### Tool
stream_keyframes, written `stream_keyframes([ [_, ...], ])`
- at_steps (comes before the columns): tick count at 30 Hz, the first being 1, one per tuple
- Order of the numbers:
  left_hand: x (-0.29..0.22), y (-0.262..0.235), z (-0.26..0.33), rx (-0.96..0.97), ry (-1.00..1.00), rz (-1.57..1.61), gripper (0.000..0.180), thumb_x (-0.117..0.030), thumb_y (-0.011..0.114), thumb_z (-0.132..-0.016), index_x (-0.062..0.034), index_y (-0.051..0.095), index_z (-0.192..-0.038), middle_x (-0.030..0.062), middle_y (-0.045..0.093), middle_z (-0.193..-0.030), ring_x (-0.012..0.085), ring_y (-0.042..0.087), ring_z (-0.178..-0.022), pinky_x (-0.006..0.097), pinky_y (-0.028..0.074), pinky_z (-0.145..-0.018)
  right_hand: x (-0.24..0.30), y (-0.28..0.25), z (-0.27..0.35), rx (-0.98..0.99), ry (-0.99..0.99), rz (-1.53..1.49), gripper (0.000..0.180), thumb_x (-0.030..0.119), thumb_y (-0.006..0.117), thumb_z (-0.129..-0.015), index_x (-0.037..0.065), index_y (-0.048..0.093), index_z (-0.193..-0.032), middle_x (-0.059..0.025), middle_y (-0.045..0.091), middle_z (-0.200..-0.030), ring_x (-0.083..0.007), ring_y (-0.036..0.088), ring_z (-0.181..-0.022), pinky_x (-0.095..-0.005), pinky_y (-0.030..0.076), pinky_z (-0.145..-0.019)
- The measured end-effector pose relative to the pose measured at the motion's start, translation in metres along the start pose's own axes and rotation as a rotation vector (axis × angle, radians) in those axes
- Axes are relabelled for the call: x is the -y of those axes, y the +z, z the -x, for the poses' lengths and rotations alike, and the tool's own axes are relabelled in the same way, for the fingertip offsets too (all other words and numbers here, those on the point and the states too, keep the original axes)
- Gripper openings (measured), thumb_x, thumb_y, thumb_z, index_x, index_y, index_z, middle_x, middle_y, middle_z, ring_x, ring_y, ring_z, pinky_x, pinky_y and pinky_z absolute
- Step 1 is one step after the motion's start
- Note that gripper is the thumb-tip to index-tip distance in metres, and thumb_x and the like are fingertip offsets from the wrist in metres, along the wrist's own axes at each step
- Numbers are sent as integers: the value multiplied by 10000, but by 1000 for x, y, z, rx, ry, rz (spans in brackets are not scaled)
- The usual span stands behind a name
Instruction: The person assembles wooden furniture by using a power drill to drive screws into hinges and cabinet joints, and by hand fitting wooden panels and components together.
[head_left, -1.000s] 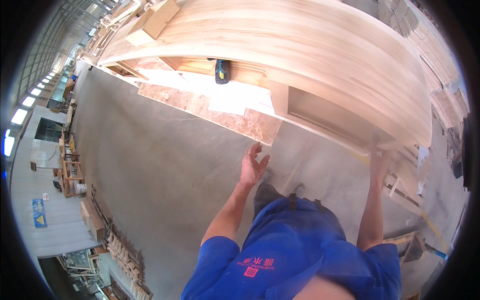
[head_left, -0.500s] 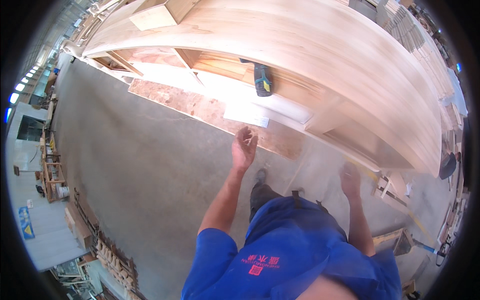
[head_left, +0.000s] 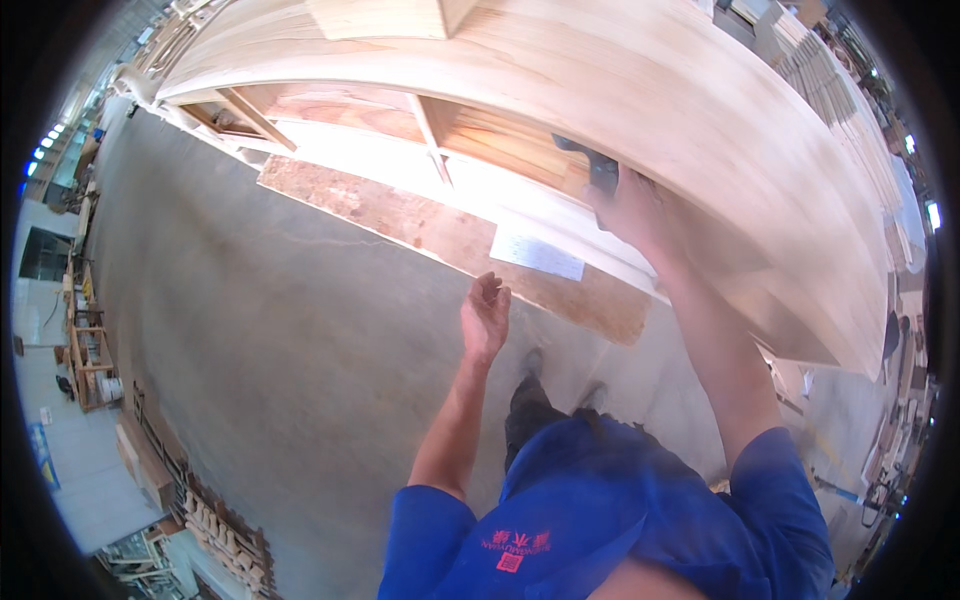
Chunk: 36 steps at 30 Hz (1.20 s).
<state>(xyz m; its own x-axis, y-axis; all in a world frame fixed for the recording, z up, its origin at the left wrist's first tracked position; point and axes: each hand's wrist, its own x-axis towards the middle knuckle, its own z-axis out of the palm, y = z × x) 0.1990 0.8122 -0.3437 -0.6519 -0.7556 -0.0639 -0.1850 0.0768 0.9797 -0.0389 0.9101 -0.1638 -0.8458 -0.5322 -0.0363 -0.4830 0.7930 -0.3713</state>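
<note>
Low in front of me, my left hand (head_left: 486, 315) hangs near the edge of a brown board (head_left: 380, 208). Its fingers are curled in; anything inside them is too small or hidden to make out. Reaching forward, my right hand (head_left: 632, 212) is wrapped around a dark cordless drill (head_left: 601, 170), which lies in an open compartment of a pale wooden cabinet (head_left: 610, 90). The hand covers much of the drill. On the brown board rests a white sheet of paper (head_left: 540, 253).
A wooden box-like piece (head_left: 385, 15) sits on the cabinet top. Dividers (head_left: 430, 140) split its front into compartments. Grey concrete floor (head_left: 250, 330) spreads at the left. Stacked boards (head_left: 820, 90) stand at the far right, and turned wooden parts (head_left: 215, 530) lie at the lower left.
My right hand has moved up and forward from beside my body onto the drill and closed around it. The left hand stays nearly in place. The view has shifted slightly.
</note>
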Motion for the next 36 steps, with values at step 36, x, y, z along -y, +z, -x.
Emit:
stream_keyframes([
  [36, -425, -111, -396, 698, 788, -1138, 158, -54, 664, -749, 1, 739, -877, 173, 704, -793, 279, 678, -734, 370, 526, -709, -41, 62, -23, 52, -114, 217, 351, 199, 655, -844, 129, 670, -1187, -121, 664, -1151, -311, 616, -1066, -458, 492, -938],
])
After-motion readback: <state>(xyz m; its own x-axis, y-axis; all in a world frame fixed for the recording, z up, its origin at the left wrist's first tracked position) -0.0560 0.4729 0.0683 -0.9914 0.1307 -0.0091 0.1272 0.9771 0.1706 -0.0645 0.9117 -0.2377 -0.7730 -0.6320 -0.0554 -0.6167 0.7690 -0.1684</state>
